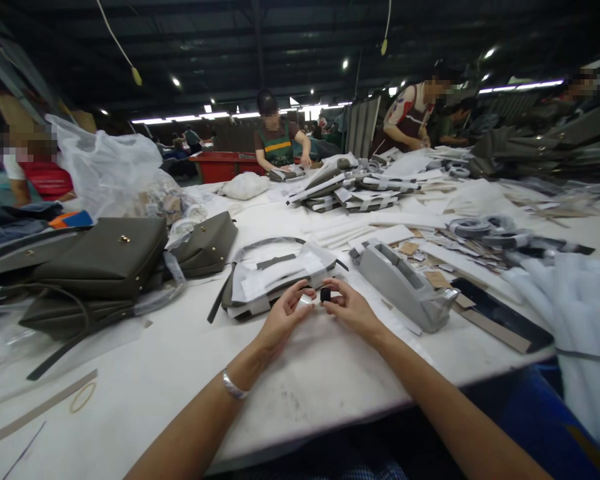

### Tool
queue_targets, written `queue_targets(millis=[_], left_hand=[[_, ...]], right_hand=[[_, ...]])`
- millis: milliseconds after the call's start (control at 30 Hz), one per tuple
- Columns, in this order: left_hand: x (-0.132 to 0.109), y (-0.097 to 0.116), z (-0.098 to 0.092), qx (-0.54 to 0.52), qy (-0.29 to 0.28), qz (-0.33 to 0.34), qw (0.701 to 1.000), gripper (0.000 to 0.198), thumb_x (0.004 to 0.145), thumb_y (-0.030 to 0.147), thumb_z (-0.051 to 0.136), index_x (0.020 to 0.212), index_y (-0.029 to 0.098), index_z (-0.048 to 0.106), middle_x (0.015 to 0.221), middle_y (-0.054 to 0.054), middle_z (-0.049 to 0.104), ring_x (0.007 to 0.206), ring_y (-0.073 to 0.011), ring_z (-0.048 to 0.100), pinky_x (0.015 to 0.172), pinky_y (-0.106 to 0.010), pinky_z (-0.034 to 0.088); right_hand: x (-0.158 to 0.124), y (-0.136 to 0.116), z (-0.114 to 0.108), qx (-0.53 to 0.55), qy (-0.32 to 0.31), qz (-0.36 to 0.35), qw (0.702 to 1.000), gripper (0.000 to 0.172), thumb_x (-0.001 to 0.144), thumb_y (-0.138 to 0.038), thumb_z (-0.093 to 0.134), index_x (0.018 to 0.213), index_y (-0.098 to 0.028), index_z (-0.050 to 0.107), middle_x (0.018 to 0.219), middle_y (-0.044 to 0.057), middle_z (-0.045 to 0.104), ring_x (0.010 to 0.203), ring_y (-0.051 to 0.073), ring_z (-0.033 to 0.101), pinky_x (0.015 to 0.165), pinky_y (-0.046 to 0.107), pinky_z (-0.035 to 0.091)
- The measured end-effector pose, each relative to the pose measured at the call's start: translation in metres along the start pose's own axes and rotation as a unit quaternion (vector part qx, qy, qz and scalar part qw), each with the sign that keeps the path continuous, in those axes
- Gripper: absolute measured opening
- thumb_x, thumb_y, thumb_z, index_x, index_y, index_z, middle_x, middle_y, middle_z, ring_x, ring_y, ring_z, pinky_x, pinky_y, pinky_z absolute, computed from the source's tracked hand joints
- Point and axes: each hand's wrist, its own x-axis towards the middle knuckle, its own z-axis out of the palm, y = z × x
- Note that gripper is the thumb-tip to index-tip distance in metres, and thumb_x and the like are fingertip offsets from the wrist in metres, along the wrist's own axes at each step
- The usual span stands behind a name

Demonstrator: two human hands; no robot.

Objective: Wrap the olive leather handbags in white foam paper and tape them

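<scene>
Both hands are close together above the near side of a white table. My left hand pinches a small shiny, clear-looking piece, perhaps a bit of tape or film. Between the thumb and fingers of my right hand is a small black piece, whose kind I cannot make out. Just beyond the hands lies a flat dark bag covered with white padding sheets, its strap curving behind it. A grey tape dispenser stands to the right of my right hand.
Dark olive handbags lie at the left, beside a clear plastic bag. Wrapped bag pieces are piled toward the back. A black tray and white foam rolls are at the right. Co-workers stand across the table.
</scene>
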Motion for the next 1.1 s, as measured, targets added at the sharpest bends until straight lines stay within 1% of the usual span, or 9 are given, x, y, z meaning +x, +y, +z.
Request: queue_targets(millis=[233, 433, 533, 633, 733, 833, 900, 1000, 1100], left_hand=[[0.005, -0.004, -0.004, 0.108, 0.016, 0.093, 0.99, 0.069, 0.072, 0.032, 0.083, 0.132, 0.019, 0.052, 0.12, -0.012, 0.063, 0.116, -0.0263, 0.057, 0.103, -0.038, 0.042], [0.005, -0.007, -0.006, 0.174, 0.019, 0.12, 0.977, 0.074, 0.071, 0.028, 0.083, 0.136, 0.022, 0.048, 0.127, -0.011, 0.061, 0.12, -0.0266, 0.056, 0.106, -0.039, 0.041], [0.003, -0.007, -0.004, 0.184, 0.021, 0.128, 0.974, 0.078, 0.069, 0.027, 0.085, 0.137, 0.023, 0.047, 0.131, -0.011, 0.058, 0.125, -0.0275, 0.053, 0.108, -0.039, 0.04], [0.0, -0.005, -0.001, 0.179, 0.03, 0.126, 0.975, 0.07, 0.064, 0.025, 0.088, 0.126, 0.023, 0.056, 0.129, -0.01, 0.059, 0.125, -0.0279, 0.052, 0.109, -0.038, 0.039], [0.0, -0.002, 0.0, 0.151, 0.035, 0.105, 0.982, 0.056, 0.062, 0.027, 0.089, 0.111, 0.02, 0.063, 0.123, -0.01, 0.062, 0.119, -0.0275, 0.056, 0.105, -0.036, 0.041], [0.001, -0.003, -0.001, 0.098, 0.04, 0.056, 0.993, 0.052, 0.066, 0.037, 0.087, 0.108, 0.018, 0.063, 0.112, -0.01, 0.067, 0.106, -0.0246, 0.062, 0.091, -0.03, 0.049], [0.002, -0.005, -0.002, 0.05, 0.048, 0.009, 0.998, 0.052, 0.077, 0.053, 0.073, 0.113, 0.017, 0.061, 0.109, -0.011, 0.068, 0.094, -0.021, 0.065, 0.073, -0.025, 0.053], [0.002, -0.007, -0.002, -0.031, 0.056, -0.068, 0.996, 0.059, 0.09, 0.064, 0.048, 0.125, 0.018, 0.057, 0.116, -0.012, 0.067, 0.073, -0.0129, 0.065, 0.051, -0.018, 0.049], [0.001, -0.004, -0.001, -0.109, 0.049, -0.126, 0.985, 0.055, 0.095, 0.058, 0.043, 0.126, 0.015, 0.058, 0.121, -0.014, 0.065, 0.074, -0.0112, 0.067, 0.057, -0.018, 0.054]], right_hand=[[-0.001, -0.004, -0.002, 0.018, -0.053, -0.035, 0.998, 0.037, 0.075, -0.03, 0.074, 0.109, -0.02, 0.061, 0.106, 0.006, 0.069, 0.096, 0.019, 0.064, 0.082, 0.031, 0.05], [-0.005, -0.006, 0.005, 0.1, -0.114, -0.002, 0.988, 0.041, 0.077, -0.031, 0.075, 0.114, -0.022, 0.062, 0.105, 0.005, 0.068, 0.086, 0.017, 0.064, 0.069, 0.027, 0.051], [-0.007, -0.005, 0.009, 0.128, -0.138, 0.006, 0.982, 0.043, 0.077, -0.03, 0.076, 0.116, -0.023, 0.061, 0.111, 0.005, 0.067, 0.089, 0.017, 0.065, 0.076, 0.029, 0.053], [-0.008, -0.003, 0.01, 0.127, -0.143, 0.007, 0.982, 0.041, 0.075, -0.027, 0.077, 0.113, -0.023, 0.062, 0.114, 0.005, 0.067, 0.095, 0.018, 0.066, 0.083, 0.031, 0.052], [-0.008, -0.004, 0.009, 0.12, -0.132, 0.001, 0.984, 0.04, 0.075, -0.027, 0.078, 0.111, -0.022, 0.062, 0.108, 0.005, 0.07, 0.1, 0.019, 0.066, 0.088, 0.032, 0.051], [-0.008, -0.006, 0.007, 0.103, -0.112, -0.006, 0.988, 0.044, 0.077, -0.032, 0.077, 0.117, -0.023, 0.062, 0.109, 0.005, 0.071, 0.103, 0.021, 0.065, 0.089, 0.033, 0.049], [-0.009, -0.008, 0.005, 0.092, -0.103, -0.005, 0.99, 0.049, 0.078, -0.034, 0.077, 0.124, -0.024, 0.061, 0.111, 0.006, 0.071, 0.104, 0.022, 0.065, 0.09, 0.035, 0.048], [-0.011, -0.009, 0.005, 0.105, -0.095, 0.004, 0.99, 0.046, 0.077, -0.036, 0.077, 0.12, -0.022, 0.066, 0.112, 0.007, 0.071, 0.103, 0.022, 0.064, 0.086, 0.033, 0.048], [-0.012, -0.01, 0.005, 0.163, -0.084, 0.035, 0.982, 0.041, 0.074, -0.037, 0.08, 0.111, -0.022, 0.07, 0.111, 0.007, 0.071, 0.097, 0.02, 0.064, 0.077, 0.03, 0.05]])
